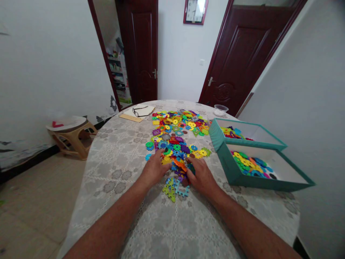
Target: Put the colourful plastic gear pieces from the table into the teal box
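Colourful plastic gear-shaped building pieces (176, 146) lie in a loose heap on the table. My left hand (155, 168) rests at the heap's near left side, its thumb apart from the fingers and touching a yellow piece (167, 160). Opposite it, my right hand (201, 174) cups the near right side, thumb and fingers apart around a dark teal piece (191, 167). Orange pieces (180, 165) lie between both hands. Closer to me are a lime green piece (169, 190) and a light blue piece (182, 189). Some fingertips are hidden among the pieces.
On the right stands a teal box (229, 169) with two white-lined parts, both containing more pieces. A clear plastic bowl (221, 109) is at the far right edge. Glasses (138, 112) lie on paper (129, 117) at the far left. A stool (78, 138) stands left of the table (115, 154).
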### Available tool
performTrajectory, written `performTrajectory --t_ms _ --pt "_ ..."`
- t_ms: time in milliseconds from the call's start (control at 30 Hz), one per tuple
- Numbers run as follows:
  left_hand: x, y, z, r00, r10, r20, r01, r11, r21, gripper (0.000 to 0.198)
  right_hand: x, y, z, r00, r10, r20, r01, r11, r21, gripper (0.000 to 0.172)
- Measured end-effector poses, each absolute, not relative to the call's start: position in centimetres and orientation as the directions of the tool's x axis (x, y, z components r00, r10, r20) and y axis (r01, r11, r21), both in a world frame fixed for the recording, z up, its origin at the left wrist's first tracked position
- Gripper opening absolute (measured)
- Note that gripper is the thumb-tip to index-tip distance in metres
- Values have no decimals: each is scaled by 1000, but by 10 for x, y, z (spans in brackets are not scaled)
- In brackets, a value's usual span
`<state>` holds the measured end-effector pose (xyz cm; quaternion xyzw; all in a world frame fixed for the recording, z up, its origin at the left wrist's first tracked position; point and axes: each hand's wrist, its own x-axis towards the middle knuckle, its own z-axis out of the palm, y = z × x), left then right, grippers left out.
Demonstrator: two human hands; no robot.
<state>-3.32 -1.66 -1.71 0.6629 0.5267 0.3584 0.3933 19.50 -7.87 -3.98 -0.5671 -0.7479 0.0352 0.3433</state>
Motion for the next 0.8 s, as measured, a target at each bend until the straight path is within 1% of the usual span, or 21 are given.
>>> performTrajectory --t_ms 100,167,233,300,367,433,633,700,800 --pt "-31 -15 -14 113 991 -78 232 50 971 77 193 -78 -42 -144 862 486 808 386 -446 41" --pt "-31 -15 -9 73 989 -131 146 119 982 76 191 -77 -42 -138 865 482 803 383 -456 39" --pt "-30 -16 -5 72 984 -160 89 154 984 71 189 -77 -42 -126 873 472 798 372 -474 36" --pt "-29 -18 -3 102 981 -163 73 156 985 63 186 -77 -41 -116 876 468 787 368 -494 33" --pt "-27 -20 -1 127 980 -154 99 142 985 56 183 -78 -40 -107 873 475 771 375 -514 30" --pt "-25 -22 -1 145 975 -166 107 151 983 55 181 -79 -40 -113 869 481 754 390 -529 28" --pt "-19 -32 3 240 938 -248 -14 259 966 76 177 -81 -37 -127 867 482 730 411 -547 24" --pt "-16 -34 2 283 929 -238 -52 263 963 79 176 -81 -36 -143 859 491 721 430 -543 24" --pt "-11 -36 -3 286 940 -187 -82 219 972 87 173 -83 -34 -191 833 519 696 488 -527 26"
